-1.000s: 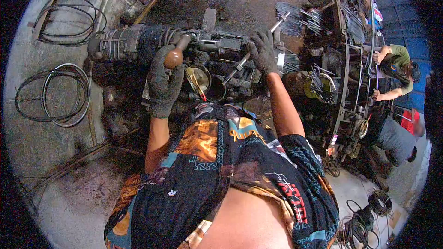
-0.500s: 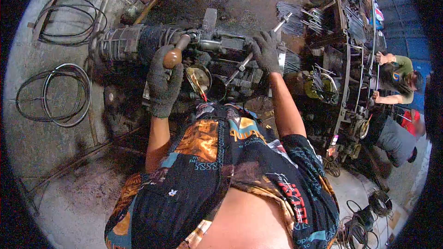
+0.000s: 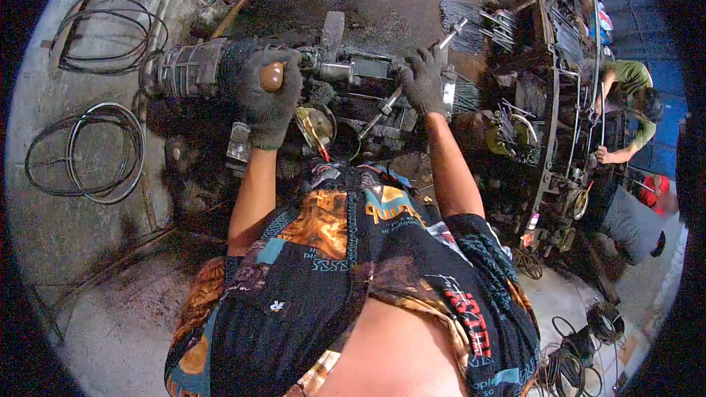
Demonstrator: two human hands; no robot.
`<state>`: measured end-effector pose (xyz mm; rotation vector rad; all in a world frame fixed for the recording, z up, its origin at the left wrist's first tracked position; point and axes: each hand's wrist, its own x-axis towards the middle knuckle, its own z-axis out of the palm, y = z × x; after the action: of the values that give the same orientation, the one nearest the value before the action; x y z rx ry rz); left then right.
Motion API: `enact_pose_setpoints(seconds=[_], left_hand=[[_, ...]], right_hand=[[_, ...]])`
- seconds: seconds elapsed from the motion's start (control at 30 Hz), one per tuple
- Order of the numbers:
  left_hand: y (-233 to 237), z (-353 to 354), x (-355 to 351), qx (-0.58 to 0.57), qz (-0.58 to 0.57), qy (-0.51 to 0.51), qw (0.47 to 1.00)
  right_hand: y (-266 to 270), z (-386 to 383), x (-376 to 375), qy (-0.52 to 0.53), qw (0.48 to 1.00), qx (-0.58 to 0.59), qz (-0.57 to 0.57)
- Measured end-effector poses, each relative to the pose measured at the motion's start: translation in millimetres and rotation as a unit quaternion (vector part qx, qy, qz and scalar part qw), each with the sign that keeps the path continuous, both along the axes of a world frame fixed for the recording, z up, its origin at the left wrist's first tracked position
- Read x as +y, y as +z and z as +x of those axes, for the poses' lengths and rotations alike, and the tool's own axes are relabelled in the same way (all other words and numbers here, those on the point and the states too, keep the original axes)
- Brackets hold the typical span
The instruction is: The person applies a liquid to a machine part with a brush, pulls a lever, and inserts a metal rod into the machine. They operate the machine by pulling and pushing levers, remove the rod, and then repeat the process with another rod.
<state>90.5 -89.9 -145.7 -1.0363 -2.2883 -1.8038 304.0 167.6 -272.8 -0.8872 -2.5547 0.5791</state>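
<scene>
My left hand (image 3: 269, 106), fingers curled around the brown knob (image 3: 272, 76), above the dark machine (image 3: 371, 70); my right hand (image 3: 423, 85), fingers closed over the slanting metal bar (image 3: 387, 106), near the thin rods (image 3: 466, 95) at right

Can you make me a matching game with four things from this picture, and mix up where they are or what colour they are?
1. Knob
2. Rod
3. Co-worker's shirt
4. Far wall

A. Blue
B. In the left hand
C. Green
D. Under the right hand

Right pairs: 1-B, 2-D, 3-C, 4-A
</scene>
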Motion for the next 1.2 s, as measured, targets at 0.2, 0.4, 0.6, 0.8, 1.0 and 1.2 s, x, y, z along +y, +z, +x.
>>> enact_pose_setpoints(seconds=[0.2,0.4,0.6,0.8,1.0,1.2], left_hand=[[-12,-81,50,0.086,-0.026,0.059,0.994],[-19,-105,55,0.079,-0.018,0.108,0.991],[-22,-116,36,-0.003,-0.012,0.089,0.996],[-106,-246,32,0.017,-0.134,0.137,0.981],[-74,-213,61,0.128,-0.011,0.113,0.985],[-91,-267,150,0.176,-0.181,0.248,0.935]], right_hand=[[-1,-3,-3,-0.027,0.999,-0.023,0.031],[-8,2,1,-0.028,0.999,-0.035,0.008],[-3,-4,5,-0.032,0.998,-0.027,0.037],[-27,-8,11,-0.028,0.999,-0.004,0.031],[-29,-12,-1,-0.051,0.997,0.028,0.044],[-36,-6,5,-0.041,0.998,0.034,0.045]])
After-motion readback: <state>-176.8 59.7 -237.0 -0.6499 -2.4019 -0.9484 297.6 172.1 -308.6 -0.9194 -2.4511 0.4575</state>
